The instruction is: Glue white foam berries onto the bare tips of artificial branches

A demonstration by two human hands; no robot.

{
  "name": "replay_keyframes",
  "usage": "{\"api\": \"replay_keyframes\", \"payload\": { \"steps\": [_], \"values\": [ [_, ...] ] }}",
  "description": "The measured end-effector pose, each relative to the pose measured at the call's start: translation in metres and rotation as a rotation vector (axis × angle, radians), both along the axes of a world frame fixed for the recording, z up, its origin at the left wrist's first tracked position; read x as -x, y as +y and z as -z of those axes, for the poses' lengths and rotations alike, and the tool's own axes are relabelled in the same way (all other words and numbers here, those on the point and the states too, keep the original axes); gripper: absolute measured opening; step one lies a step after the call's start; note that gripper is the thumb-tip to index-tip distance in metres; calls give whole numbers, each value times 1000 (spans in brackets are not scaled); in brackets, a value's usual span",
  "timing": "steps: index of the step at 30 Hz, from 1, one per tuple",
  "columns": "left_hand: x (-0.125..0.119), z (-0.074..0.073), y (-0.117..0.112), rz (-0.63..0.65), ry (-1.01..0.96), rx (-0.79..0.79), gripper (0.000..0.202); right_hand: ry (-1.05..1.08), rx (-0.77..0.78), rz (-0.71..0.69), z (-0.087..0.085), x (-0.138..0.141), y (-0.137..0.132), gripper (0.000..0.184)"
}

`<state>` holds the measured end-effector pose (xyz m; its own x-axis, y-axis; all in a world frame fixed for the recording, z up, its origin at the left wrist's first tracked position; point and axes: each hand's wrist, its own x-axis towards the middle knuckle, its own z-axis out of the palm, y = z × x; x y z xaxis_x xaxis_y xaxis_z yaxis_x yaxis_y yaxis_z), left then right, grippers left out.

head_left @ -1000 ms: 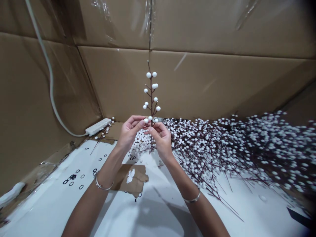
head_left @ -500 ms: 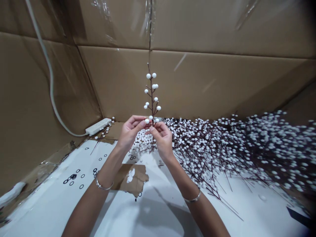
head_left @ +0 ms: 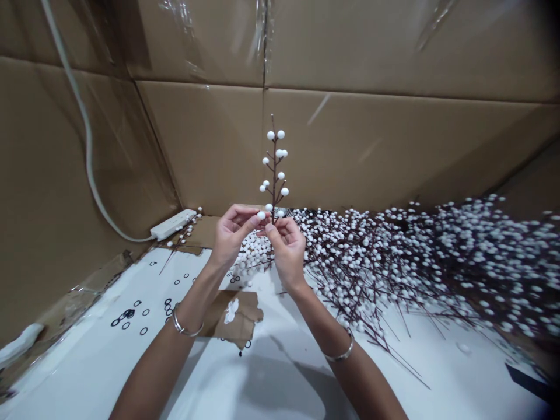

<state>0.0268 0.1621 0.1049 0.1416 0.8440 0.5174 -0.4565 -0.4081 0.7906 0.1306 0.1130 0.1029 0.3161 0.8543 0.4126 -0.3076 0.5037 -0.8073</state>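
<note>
A brown artificial berry stem (head_left: 275, 169) with white berries stands nearly upright in front of me. Low on the stem, my right hand (head_left: 286, 245) is closed, pinching it between thumb and fingers. Just left of the stem, my left hand (head_left: 234, 230) pinches a white berry (head_left: 261, 215) between thumb and forefinger, close to the twig. The fingertips of both hands almost meet. Behind them lies a heap of loose white berries (head_left: 251, 251), partly covered by the hands.
A large pile of white berry stems (head_left: 371, 256) spreads across the right. Black rings (head_left: 128, 314) are scattered on the white table (head_left: 79, 373). A torn cardboard piece (head_left: 245, 321) with white residue lies centrally. A power strip (head_left: 172, 224) sits back left, by cardboard walls (head_left: 210, 134).
The top of the berry stem has swung slightly to the right, so it leans less to the left. Both hands remain in nearly the same place.
</note>
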Motion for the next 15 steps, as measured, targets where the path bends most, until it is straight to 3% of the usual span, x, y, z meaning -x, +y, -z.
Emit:
{"api": "replay_keyframes", "payload": {
  "steps": [15],
  "values": [
    [7,-3,0,-9,80,-44,21,-21,0,-6,0,-1,1,24]
  ]
}}
